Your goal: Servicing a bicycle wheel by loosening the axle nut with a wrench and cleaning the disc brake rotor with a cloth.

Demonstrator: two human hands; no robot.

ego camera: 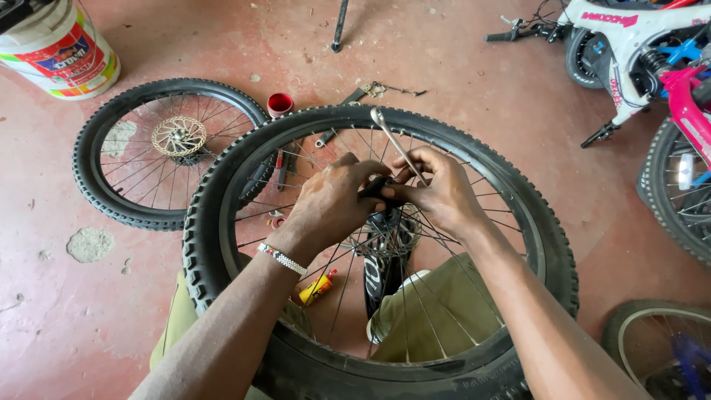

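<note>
Your left hand [329,204] and right hand [443,194] meet over the hub of the big knobby wheel [222,185] propped across your knees. Your right fingers close around a slim metal spanner [396,144] that angles upward; your left fingers pinch a dark part at the hub. A smaller wheel [159,152] lies flat on the red floor [459,67] just beside it.

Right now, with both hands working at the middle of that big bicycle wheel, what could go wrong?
The metal wrench in the right hand could slip, driving knuckles into the thin spokes. The large wheel seems propped against the knees rather than clamped, so it might tip or roll under force. The left hand sits close beside the tool at the hub, where fingers could get pinched.
</note>
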